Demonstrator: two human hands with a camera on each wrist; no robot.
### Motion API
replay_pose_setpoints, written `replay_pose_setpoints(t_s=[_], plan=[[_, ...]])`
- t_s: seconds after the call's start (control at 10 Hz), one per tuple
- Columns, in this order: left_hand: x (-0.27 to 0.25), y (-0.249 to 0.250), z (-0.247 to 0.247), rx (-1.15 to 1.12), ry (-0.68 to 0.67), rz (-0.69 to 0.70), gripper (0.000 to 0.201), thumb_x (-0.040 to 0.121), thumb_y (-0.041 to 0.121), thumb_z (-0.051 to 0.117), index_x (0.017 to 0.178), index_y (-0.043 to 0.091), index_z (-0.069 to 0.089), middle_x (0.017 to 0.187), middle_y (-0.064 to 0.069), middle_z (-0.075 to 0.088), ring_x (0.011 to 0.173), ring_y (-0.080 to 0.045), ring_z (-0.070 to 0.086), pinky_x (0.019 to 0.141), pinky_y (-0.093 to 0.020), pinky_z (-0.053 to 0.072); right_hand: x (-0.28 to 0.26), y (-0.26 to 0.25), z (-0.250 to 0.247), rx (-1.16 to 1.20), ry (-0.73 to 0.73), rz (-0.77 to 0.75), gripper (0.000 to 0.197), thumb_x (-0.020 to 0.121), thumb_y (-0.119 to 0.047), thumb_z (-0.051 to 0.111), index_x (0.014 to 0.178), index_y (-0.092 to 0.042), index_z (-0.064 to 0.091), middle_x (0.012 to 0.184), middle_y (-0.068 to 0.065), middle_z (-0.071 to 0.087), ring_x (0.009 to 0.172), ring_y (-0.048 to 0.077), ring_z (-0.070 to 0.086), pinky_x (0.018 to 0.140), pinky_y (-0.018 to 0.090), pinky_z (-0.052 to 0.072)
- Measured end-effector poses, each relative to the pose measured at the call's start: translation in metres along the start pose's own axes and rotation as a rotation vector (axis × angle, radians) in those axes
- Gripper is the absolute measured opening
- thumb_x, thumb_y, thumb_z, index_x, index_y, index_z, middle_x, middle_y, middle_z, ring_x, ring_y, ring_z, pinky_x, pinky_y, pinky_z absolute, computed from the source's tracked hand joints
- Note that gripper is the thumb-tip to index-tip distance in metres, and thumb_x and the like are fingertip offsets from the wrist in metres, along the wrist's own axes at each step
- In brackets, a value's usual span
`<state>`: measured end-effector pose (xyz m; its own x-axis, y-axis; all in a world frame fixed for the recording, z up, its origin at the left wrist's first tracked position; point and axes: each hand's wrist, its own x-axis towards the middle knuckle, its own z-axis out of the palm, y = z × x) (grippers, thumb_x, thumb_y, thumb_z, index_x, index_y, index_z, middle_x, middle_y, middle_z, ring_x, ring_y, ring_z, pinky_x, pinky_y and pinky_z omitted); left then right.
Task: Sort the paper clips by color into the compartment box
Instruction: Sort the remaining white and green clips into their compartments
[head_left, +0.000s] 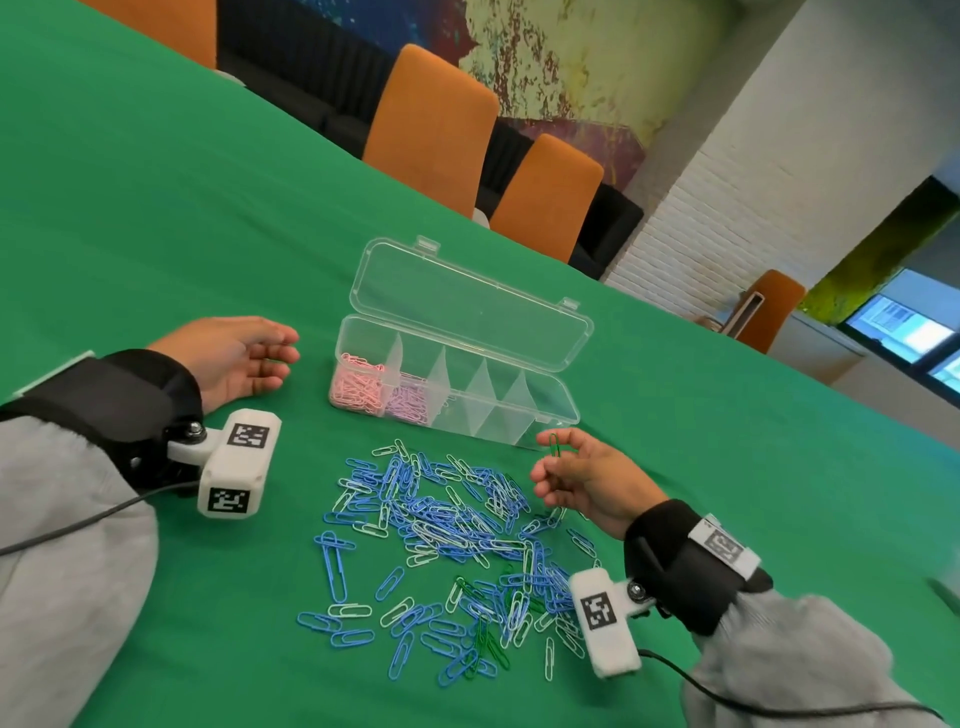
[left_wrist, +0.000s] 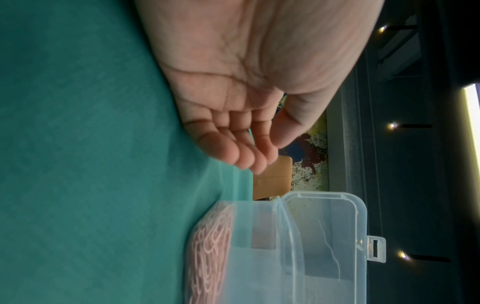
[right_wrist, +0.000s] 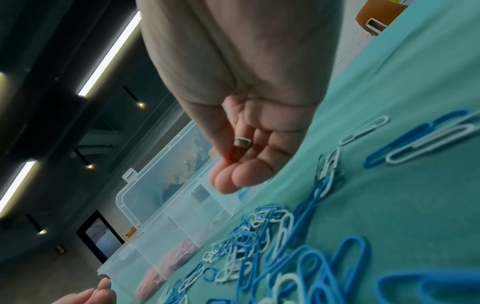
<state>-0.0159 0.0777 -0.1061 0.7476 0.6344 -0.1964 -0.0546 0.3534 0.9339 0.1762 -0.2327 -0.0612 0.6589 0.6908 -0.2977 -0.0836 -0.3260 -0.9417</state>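
Grey sleeves frame the shot. Left hand (head_left: 234, 358) lies relaxed and empty on the green cloth table (head_left: 156, 208), just beside the clear plastic compartment box (head_left: 558, 402), 2 leftmost cells pink-filled. Blue, white and green paper clips (head_left: 441, 540) scatter centre. Right hand (head_left: 587, 480) pinches 1 green paper clip (head_left: 555, 445) upright, nearest the box's empty right end, just up-left. No readable writing, only coded markers.

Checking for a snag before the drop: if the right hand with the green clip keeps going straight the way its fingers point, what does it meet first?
Probably the compartment box: the right hand, pinching the green clip, points at its near right end, with only bare cloth between. Depth is uncertain.
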Motion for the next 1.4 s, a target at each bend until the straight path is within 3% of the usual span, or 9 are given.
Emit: replay_pose_setpoints(t_s=[0.1,0.3,0.4,0.6,0.7,0.9,1.1,1.2,1.4], plan=[[0.0,0.0,0.0,0.003,0.006,0.001,0.02,0.097,0.008,0.04,0.084,0.009,0.054,0.068,-0.004,0.057,0.039,-0.006,0.053,0.04,-0.014,0.046,0.006,-0.002,0.003,-0.066,0.039,0.056,0.031,0.089,0.017,0.032,0.101,-0.007,0.048,0.07,0.01,0.057,0.055,0.019,0.055,0.049,0.025,0.049],[0.0,0.0,0.001,-0.006,0.008,-0.004,0.021,0.097,0.008,0.039,0.083,0.009,0.054,0.053,0.002,0.061,0.038,-0.005,0.053,0.04,-0.013,0.045,0.017,-0.01,0.025,-0.79,0.064,0.19,0.009,0.092,-0.005,0.047,0.089,-0.012,0.052,0.068,0.001,0.048,0.053,0.011,0.043,0.049,0.021,0.043],[0.0,0.0,0.001,-0.001,0.011,-0.002,0.021,0.098,0.008,0.039,0.083,0.009,0.054,0.065,-0.004,0.058,0.039,-0.005,0.053,0.04,-0.013,0.045,0.022,-0.012,0.036,-1.129,0.024,0.177,0.013,0.093,-0.017,0.054,0.082,-0.013,0.049,0.072,-0.001,0.05,0.057,0.008,0.044,0.051,0.017,0.039],[-0.001,0.0,0.002,0.001,0.002,-0.001,0.02,0.098,0.009,0.039,0.084,0.009,0.054,0.07,-0.005,0.055,0.039,-0.005,0.053,0.04,-0.013,0.045,0.022,-0.011,0.033,-1.181,-0.039,0.197,0.02,0.091,-0.02,0.059,0.074,-0.017,0.05,0.069,-0.003,0.053,0.057,0.008,0.045,0.051,0.017,0.037],[-0.001,0.001,0.002,-0.003,0.005,0.002,0.02,0.097,0.007,0.039,0.084,0.009,0.054,0.069,-0.005,0.056,0.039,-0.006,0.053,0.04,-0.013,0.045,0.02,-0.008,0.026,-1.005,-0.029,0.22,0.017,0.089,-0.017,0.059,0.074,-0.017,0.051,0.064,-0.002,0.051,0.053,0.011,0.044,0.05,0.02,0.038],[-0.002,0.001,0.002,0.005,-0.001,0.008,0.019,0.097,0.006,0.039,0.085,0.009,0.053,0.075,-0.007,0.053,0.039,-0.005,0.053,0.041,-0.013,0.046,0.012,0.0,0.007,-0.127,0.1,0.114,0.025,0.087,0.004,0.043,0.069,-0.013,0.041,0.063,0.005,0.049,0.049,0.013,0.037,0.043,0.02,0.032],[-0.001,0.001,0.001,0.017,-0.001,0.002,0.019,0.097,0.007,0.039,0.085,0.009,0.054,0.076,-0.007,0.053,0.041,-0.006,0.053,0.041,-0.014,0.046,0.007,0.0,-0.023,0.398,0.192,0.067,0.023,0.087,0.006,0.033,0.092,-0.009,0.05,0.064,0.006,0.049,0.051,0.015,0.046,0.044,0.021,0.043],[-0.001,0.001,0.001,0.022,-0.001,0.0,0.02,0.097,0.007,0.038,0.085,0.009,0.053,0.076,-0.007,0.053,0.039,-0.005,0.053,0.041,-0.014,0.046,0.01,0.005,-0.037,0.073,0.167,0.085,0.024,0.088,0.004,0.036,0.095,-0.011,0.054,0.064,0.001,0.042,0.049,0.012,0.038,0.043,0.021,0.035],[-0.001,0.001,0.002,0.03,0.001,0.001,0.02,0.097,0.007,0.037,0.085,0.009,0.053,0.076,-0.007,0.052,0.039,-0.005,0.053,0.041,-0.013,0.046,0.015,0.009,-0.031,-1.119,-0.119,0.082,0.017,0.087,-0.014,0.064,0.082,-0.026,0.053,0.061,-0.008,0.044,0.05,0.007,0.037,0.052,0.02,0.035]])
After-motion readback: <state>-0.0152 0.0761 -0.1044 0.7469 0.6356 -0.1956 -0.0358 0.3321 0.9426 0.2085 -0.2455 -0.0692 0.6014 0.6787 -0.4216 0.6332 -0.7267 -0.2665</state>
